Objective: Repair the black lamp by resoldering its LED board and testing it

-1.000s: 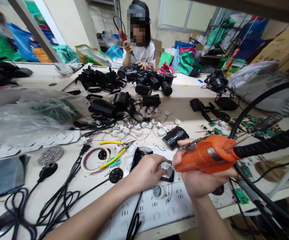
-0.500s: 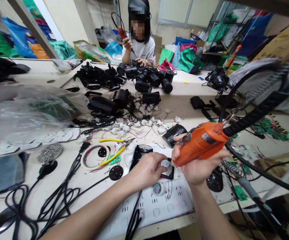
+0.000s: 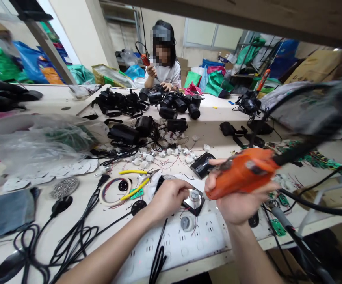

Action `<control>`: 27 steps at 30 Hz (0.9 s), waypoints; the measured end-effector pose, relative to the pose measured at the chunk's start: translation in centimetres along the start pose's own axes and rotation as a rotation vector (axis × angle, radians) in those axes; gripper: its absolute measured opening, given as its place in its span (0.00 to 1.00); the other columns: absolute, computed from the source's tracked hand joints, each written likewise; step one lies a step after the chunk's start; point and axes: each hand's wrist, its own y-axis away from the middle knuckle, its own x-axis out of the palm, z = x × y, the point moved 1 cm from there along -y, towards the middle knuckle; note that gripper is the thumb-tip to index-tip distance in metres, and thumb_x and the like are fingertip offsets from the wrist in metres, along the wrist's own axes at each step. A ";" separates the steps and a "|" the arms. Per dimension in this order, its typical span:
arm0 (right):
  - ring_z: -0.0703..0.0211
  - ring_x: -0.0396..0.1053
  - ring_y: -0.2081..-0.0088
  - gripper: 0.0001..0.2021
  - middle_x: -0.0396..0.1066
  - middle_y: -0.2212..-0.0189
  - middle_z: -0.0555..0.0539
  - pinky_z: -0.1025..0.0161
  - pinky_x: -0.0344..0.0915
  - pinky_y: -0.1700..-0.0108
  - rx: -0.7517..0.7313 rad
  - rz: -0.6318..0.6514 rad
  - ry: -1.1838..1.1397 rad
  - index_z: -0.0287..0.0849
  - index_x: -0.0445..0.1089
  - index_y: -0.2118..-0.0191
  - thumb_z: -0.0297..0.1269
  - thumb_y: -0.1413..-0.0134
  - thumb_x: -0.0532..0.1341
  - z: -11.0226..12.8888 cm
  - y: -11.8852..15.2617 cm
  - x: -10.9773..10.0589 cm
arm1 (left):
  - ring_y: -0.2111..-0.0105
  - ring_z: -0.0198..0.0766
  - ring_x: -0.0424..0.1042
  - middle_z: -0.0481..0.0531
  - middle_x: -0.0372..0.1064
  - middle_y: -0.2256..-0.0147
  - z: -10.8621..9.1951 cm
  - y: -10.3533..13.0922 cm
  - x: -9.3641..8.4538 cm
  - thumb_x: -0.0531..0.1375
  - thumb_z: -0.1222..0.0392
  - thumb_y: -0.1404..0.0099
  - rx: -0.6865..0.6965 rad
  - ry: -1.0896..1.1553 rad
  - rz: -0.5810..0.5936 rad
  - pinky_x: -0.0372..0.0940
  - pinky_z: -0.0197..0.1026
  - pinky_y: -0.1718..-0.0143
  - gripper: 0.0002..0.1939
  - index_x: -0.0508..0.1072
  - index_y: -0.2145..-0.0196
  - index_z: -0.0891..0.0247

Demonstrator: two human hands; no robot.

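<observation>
My right hand (image 3: 237, 205) is wrapped round an orange electric screwdriver (image 3: 244, 173), its nose tilted down and left. The screwdriver's tip end is beside a small round white-and-grey motor (image 3: 194, 195) with thin red wires. My left hand (image 3: 168, 197) has its fingers curled and pinched at the motor's left side; the fingertips are partly hidden. Under the motor lies a black square-edged part (image 3: 199, 207). A second similar motor (image 3: 186, 223) rests on the white power strip (image 3: 175, 240). Behind the right hand's fingers lies a black cylindrical housing (image 3: 201, 165).
Yellow-handled pliers (image 3: 138, 188) and a tape roll (image 3: 104, 193) lie left of my hands. Black cables (image 3: 79, 240) loop at the front left. White motors (image 3: 147, 157) and black housings (image 3: 183, 104) pile up behind. A co-worker (image 3: 162, 73) sits opposite with a screwdriver.
The camera view has tilted upward a little. The screwdriver has shifted slightly right and its cable end is blurred. The motor by my left fingertips now shows more of its side.
</observation>
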 end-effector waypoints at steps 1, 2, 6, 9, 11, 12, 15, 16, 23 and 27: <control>0.55 0.64 0.83 0.35 0.72 0.76 0.48 0.62 0.61 0.83 -0.013 -0.001 -0.031 0.46 0.76 0.66 0.76 0.66 0.64 0.7 0.3 0.2 | 0.73 0.34 0.67 0.50 0.72 0.73 0.0 0.3 -0.1 0.60 0.68 0.43 -0.055 0.115 -0.033 0.59 0.35 0.69 0.07 0.77 0.67 0.66; 0.54 0.65 0.82 0.35 0.72 0.76 0.47 0.61 0.62 0.82 -0.035 0.016 -0.054 0.46 0.77 0.65 0.76 0.66 0.64 1.4 0.7 0.5 | 0.74 0.33 0.68 0.50 0.72 0.73 0.0 0.6 -0.1 0.61 0.67 0.43 -0.121 0.260 -0.064 0.61 0.35 0.70 0.06 0.77 0.66 0.66; 0.50 0.67 0.79 0.39 0.69 0.81 0.46 0.56 0.65 0.73 -0.149 0.126 -0.108 0.44 0.77 0.61 0.77 0.52 0.52 2.5 1.8 1.5 | 0.78 0.30 0.68 0.49 0.71 0.77 -0.3 1.8 0.1 0.67 0.69 0.48 -0.370 0.871 -0.124 0.66 0.31 0.72 0.05 0.76 0.71 0.70; 0.51 0.66 0.77 0.40 0.70 0.79 0.45 0.55 0.65 0.70 -0.202 0.207 -0.145 0.42 0.77 0.57 0.75 0.47 0.48 2.1 1.9 1.6 | 0.78 0.29 0.69 0.51 0.71 0.78 -0.8 2.2 0.1 0.64 0.75 0.47 -0.472 1.124 -0.155 0.67 0.29 0.74 0.03 0.75 0.74 0.72; 0.51 0.66 0.77 0.37 0.70 0.78 0.45 0.55 0.65 0.69 -0.222 0.277 -0.144 0.41 0.76 0.54 0.72 0.47 0.52 1.9 1.8 1.6 | 0.79 0.28 0.69 0.51 0.70 0.77 -1.2 2.3 0.1 0.61 0.77 0.43 -0.500 1.179 -0.165 0.68 0.28 0.75 0.06 0.75 0.74 0.72; 0.51 0.66 0.76 0.35 0.71 0.77 0.46 0.55 0.65 0.68 -0.227 0.306 -0.141 0.42 0.76 0.53 0.71 0.47 0.54 1.9 1.8 1.6 | 0.79 0.27 0.69 0.50 0.70 0.77 -1.3 2.4 0.1 0.59 0.78 0.42 -0.510 1.194 -0.164 0.68 0.28 0.75 0.08 0.74 0.75 0.72; 0.51 0.66 0.75 0.32 0.71 0.76 0.46 0.55 0.65 0.67 -0.208 0.303 -0.167 0.43 0.75 0.53 0.67 0.46 0.57 2.0 2.0 1.9 | 0.80 0.26 0.69 0.51 0.69 0.77 -1.6 2.5 0.1 0.56 0.78 0.39 -0.549 1.245 -0.153 0.68 0.27 0.76 0.10 0.73 0.74 0.73; 0.51 0.66 0.74 0.32 0.71 0.76 0.46 0.54 0.66 0.67 -0.196 0.288 -0.183 0.43 0.75 0.54 0.68 0.46 0.56 2.0 2.1 2.1 | 0.79 0.27 0.69 0.51 0.69 0.76 -1.6 2.5 0.1 0.55 0.79 0.38 -0.559 1.256 -0.151 0.68 0.27 0.75 0.10 0.73 0.73 0.73; 0.51 0.66 0.75 0.35 0.70 0.78 0.46 0.54 0.66 0.68 -0.225 0.182 -0.171 0.45 0.77 0.57 0.72 0.48 0.54 1.8 2.3 2.7 | 0.73 0.28 0.74 0.55 0.72 0.67 -1.7 2.3 0.3 0.53 0.79 0.36 -0.582 1.378 -0.171 0.71 0.28 0.69 0.10 0.72 0.62 0.74; 0.52 0.67 0.78 0.38 0.70 0.80 0.46 0.57 0.66 0.73 -0.196 0.142 -0.084 0.44 0.78 0.60 0.76 0.53 0.55 0.8 1.1 2.4 | 0.70 0.33 0.75 0.57 0.73 0.62 -0.9 2.5 0.3 0.56 0.73 0.36 -0.541 1.117 -0.082 0.72 0.35 0.63 0.07 0.69 0.59 0.70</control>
